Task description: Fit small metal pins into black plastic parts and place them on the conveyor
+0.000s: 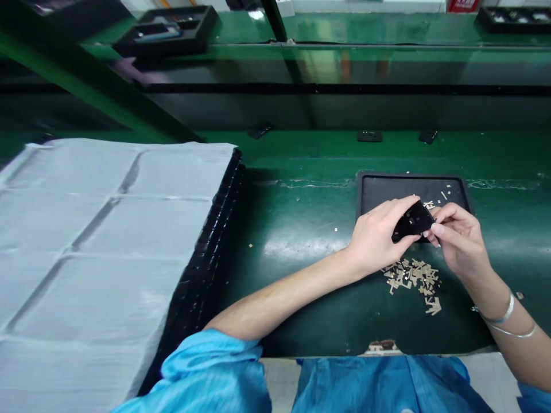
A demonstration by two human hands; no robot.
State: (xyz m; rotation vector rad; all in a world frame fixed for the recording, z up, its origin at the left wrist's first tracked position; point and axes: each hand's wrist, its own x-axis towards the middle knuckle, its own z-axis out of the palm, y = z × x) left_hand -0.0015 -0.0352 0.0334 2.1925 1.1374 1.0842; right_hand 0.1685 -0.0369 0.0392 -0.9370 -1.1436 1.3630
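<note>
A thin black plastic piece (412, 221), flat and roughly rectangular with small light marks on its face, is gripped between the thumb and fingers of my left hand (381, 232). My right hand (462, 238) pinches at the piece's right end; whether a small part sits between those fingertips is hidden. Behind both hands lies a shallow black tray (379, 189) with a few small pale bits in it. Just below the hands, a loose heap of small tan strips and scraps (415, 275) is spread on the green tabletop (310, 287).
On the left stands a tall stack of black trays (193, 275) topped by a whitish sheet (142, 275). Small black pieces (369, 136) lie along the back of the bench. Above is a green shelf (365, 28) holding a black box (167, 28). A green post slants at upper left.
</note>
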